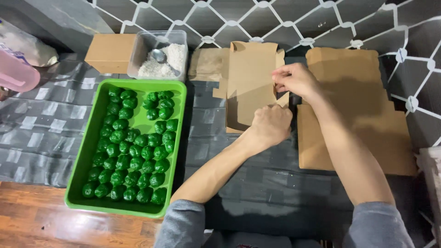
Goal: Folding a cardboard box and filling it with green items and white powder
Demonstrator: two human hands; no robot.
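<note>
A flat brown cardboard box (248, 78), partly folded up, lies on the grey patterned cloth in the middle. My left hand (271, 125) grips its near right edge with curled fingers. My right hand (296, 79) pinches a flap on the box's right side, higher up. Left of the box sits a green tray (177, 133) filled with several shiny green balls (133, 151).
A stack of flat brown cardboard blanks (358, 115) lies to the right. Behind the tray stand a clear tub of white shreds with a metal spoon (161, 57) and a closed brown box (110, 53). A pink container (16, 73) is at far left. Wooden floor shows bottom left.
</note>
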